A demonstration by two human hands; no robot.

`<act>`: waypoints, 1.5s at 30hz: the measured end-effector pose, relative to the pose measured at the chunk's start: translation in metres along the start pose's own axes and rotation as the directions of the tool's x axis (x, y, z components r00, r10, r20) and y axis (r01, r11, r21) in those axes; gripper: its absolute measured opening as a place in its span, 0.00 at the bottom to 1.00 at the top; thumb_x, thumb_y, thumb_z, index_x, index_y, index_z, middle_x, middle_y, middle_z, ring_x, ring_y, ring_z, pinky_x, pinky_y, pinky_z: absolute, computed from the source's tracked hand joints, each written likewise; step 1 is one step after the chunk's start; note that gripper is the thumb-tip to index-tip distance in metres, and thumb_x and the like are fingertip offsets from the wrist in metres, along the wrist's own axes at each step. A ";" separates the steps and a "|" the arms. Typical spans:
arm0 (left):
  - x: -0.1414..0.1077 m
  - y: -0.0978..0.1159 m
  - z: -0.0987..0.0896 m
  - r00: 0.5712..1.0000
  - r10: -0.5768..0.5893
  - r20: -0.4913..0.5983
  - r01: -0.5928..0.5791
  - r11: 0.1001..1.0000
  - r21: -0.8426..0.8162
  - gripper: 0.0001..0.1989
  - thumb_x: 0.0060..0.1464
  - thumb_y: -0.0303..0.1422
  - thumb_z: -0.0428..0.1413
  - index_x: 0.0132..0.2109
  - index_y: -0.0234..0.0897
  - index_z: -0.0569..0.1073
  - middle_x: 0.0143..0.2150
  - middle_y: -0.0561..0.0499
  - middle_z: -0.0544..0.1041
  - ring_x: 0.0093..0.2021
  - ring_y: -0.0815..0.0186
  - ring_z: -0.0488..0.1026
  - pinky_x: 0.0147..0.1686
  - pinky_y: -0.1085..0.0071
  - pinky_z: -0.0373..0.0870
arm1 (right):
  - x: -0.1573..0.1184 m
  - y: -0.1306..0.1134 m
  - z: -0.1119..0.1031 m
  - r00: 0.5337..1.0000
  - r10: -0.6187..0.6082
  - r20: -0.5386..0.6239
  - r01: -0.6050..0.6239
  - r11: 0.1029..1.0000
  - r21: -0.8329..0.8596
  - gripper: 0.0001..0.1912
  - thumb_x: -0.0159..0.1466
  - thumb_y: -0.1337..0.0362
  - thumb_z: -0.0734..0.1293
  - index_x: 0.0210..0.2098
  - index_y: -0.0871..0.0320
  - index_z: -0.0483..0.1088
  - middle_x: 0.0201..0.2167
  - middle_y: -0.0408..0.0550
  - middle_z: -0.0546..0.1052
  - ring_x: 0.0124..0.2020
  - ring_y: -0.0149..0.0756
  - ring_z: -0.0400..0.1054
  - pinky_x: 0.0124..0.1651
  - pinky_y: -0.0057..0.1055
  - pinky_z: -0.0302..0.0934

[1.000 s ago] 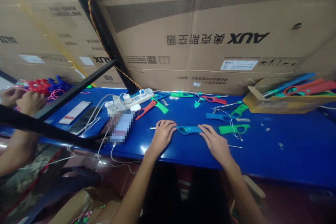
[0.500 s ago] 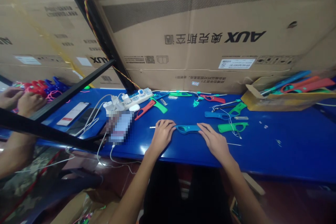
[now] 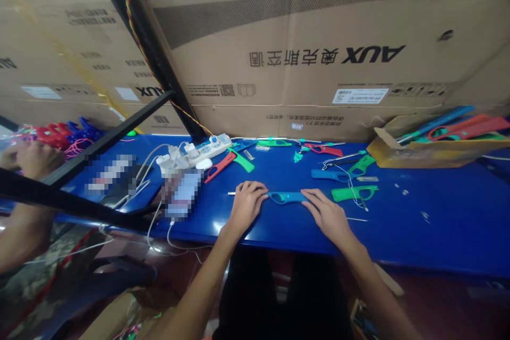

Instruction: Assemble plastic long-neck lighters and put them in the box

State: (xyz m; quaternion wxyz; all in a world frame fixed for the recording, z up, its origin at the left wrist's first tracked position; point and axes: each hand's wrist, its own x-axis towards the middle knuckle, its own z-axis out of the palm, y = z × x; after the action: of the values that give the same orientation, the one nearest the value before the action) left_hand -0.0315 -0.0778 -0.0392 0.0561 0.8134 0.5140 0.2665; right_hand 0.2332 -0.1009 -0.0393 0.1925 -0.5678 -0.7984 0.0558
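"What's closest?"

"The left hand and right hand, near the front edge of the table, with a blue lighter stretched crosswise between them."

"How are they gripping it?"

"The left is curled closed over the narrow end, a metal tip poking out past it. The right has its fingers bent closed onto the broad end. How tightly, I can't tell, nor whether the lighter touches the table."

"And around them?"

"A green handle lies just beyond the right hand's fingers, a phone well to the left. Behind those come a blue handle and a red handle."

"Farther back?"

"A power strip with plugs in it on the left, an open box of lighters on the right, then tall cardboard printed AUX, upside down."
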 end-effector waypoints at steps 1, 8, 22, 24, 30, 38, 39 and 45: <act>0.000 0.000 0.000 1.000 -0.002 0.002 0.002 1.000 0.003 0.07 0.66 0.33 0.55 0.44 0.43 0.80 0.48 0.51 0.79 0.49 0.61 0.71 0.52 0.58 0.62 | 0.000 0.000 0.000 1.000 0.002 0.002 -0.002 1.000 0.003 0.20 0.74 0.56 0.56 0.59 0.48 0.71 0.58 0.44 0.75 0.46 0.38 0.77 0.36 0.30 0.73; -0.002 0.005 0.003 1.000 0.004 -0.008 -0.004 0.999 0.053 0.08 0.67 0.31 0.53 0.46 0.42 0.78 0.49 0.50 0.78 0.50 0.59 0.71 0.53 0.57 0.62 | -0.004 -0.006 0.006 0.999 0.041 -0.030 -0.045 0.993 -0.113 0.21 0.74 0.57 0.55 0.62 0.46 0.69 0.58 0.46 0.75 0.40 0.36 0.78 0.29 0.28 0.71; -0.007 0.010 0.002 0.993 0.114 -0.026 -0.109 0.984 0.140 0.16 0.70 0.27 0.45 0.59 0.41 0.70 0.51 0.47 0.77 0.50 0.58 0.71 0.63 0.49 0.55 | -0.010 -0.008 0.009 0.993 -0.041 -0.109 0.033 0.997 -0.068 0.20 0.74 0.58 0.54 0.59 0.53 0.70 0.52 0.49 0.78 0.37 0.37 0.78 0.28 0.29 0.70; -0.007 0.012 0.001 0.990 0.140 0.000 -0.139 0.979 0.146 0.17 0.69 0.27 0.47 0.61 0.41 0.68 0.51 0.47 0.77 0.51 0.57 0.70 0.64 0.47 0.53 | -0.010 -0.008 0.010 0.992 -0.044 -0.116 0.040 0.999 -0.035 0.19 0.74 0.59 0.54 0.58 0.52 0.70 0.54 0.47 0.78 0.42 0.37 0.79 0.32 0.29 0.71; -0.008 0.012 -0.002 0.982 0.191 0.006 -0.190 0.971 0.147 0.14 0.67 0.26 0.50 0.55 0.41 0.73 0.47 0.50 0.79 0.47 0.59 0.72 0.64 0.48 0.55 | -0.011 -0.008 0.010 0.993 -0.074 -0.097 0.073 0.997 -0.012 0.18 0.74 0.61 0.54 0.57 0.51 0.70 0.53 0.47 0.78 0.42 0.37 0.79 0.34 0.28 0.71; -0.010 0.015 0.000 0.957 0.289 0.012 -0.288 0.950 0.120 0.13 0.67 0.28 0.51 0.54 0.44 0.74 0.47 0.52 0.81 0.51 0.60 0.73 0.67 0.46 0.50 | -0.011 -0.009 0.014 0.978 -0.203 -0.053 0.196 0.974 -0.110 0.17 0.72 0.59 0.60 0.58 0.53 0.70 0.43 0.50 0.79 0.33 0.36 0.78 0.28 0.27 0.67; -0.010 0.015 0.001 0.956 0.292 0.006 -0.291 0.949 0.120 0.13 0.68 0.28 0.51 0.56 0.44 0.73 0.48 0.51 0.80 0.53 0.59 0.72 0.67 0.46 0.48 | -0.011 -0.008 0.015 0.975 -0.213 -0.064 0.206 0.973 -0.108 0.16 0.72 0.60 0.60 0.56 0.53 0.71 0.42 0.50 0.80 0.34 0.37 0.78 0.29 0.27 0.67; -0.007 0.008 -0.005 0.987 0.139 -0.083 -0.125 0.980 0.155 0.31 0.65 0.40 0.56 0.70 0.38 0.57 0.63 0.39 0.70 0.67 0.51 0.60 0.68 0.44 0.46 | -0.013 -0.005 0.013 0.981 -0.170 -0.095 0.163 0.984 -0.074 0.16 0.73 0.60 0.57 0.53 0.52 0.73 0.41 0.51 0.80 0.37 0.36 0.78 0.31 0.26 0.67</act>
State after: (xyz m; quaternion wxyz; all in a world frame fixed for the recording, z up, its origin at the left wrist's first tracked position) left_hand -0.0297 -0.0892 -0.0343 -0.0471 0.8343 0.4794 0.2683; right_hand 0.2277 -0.1130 -0.0532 0.2178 -0.5069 -0.8339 -0.0154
